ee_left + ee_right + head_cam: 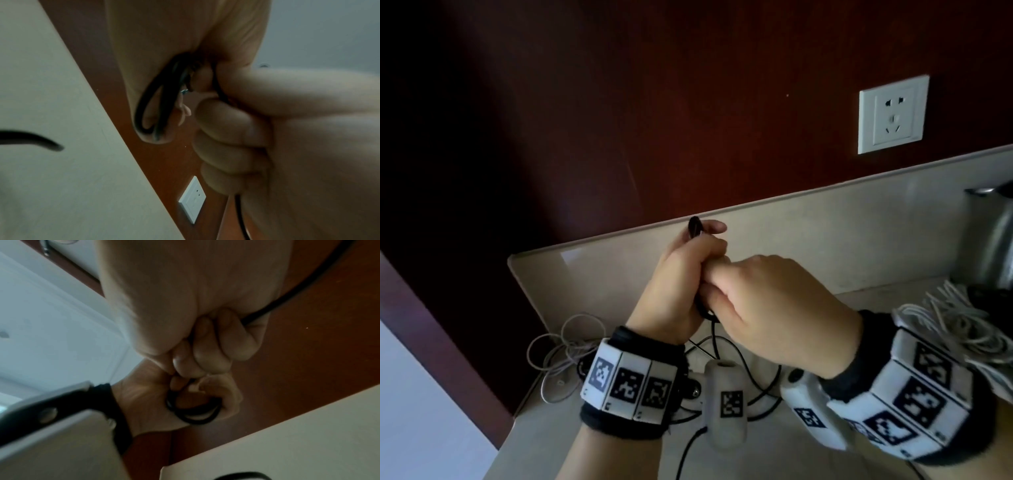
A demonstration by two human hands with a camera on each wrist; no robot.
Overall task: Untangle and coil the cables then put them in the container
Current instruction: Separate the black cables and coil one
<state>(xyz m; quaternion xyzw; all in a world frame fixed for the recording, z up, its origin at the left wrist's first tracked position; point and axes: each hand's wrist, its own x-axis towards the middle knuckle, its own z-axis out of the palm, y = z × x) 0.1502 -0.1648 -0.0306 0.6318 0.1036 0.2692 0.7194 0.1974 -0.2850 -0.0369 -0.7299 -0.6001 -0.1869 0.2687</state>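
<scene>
In the head view my left hand (678, 274) is held up above the counter (544, 442), gripping a small coil of black cable (694, 226); one loop sticks out above the fist. My right hand (774, 298) is pressed against it, its fingers curled round the same cable. The loose end hangs down to the counter between my wrists. The left wrist view shows the black cable (140, 110) looped by the curled fingers (226, 146). From the right wrist, the coil (195, 421) sits in the left hand (144, 402), below the right fist (195, 321).
A tangle of thin white cable (566, 356) lies on the counter at the left, near its edge. A bundle of white cables (959, 322) lies at the right, beside a metal kettle (993, 246). A wall socket (892, 114) is above the backsplash. No container shows.
</scene>
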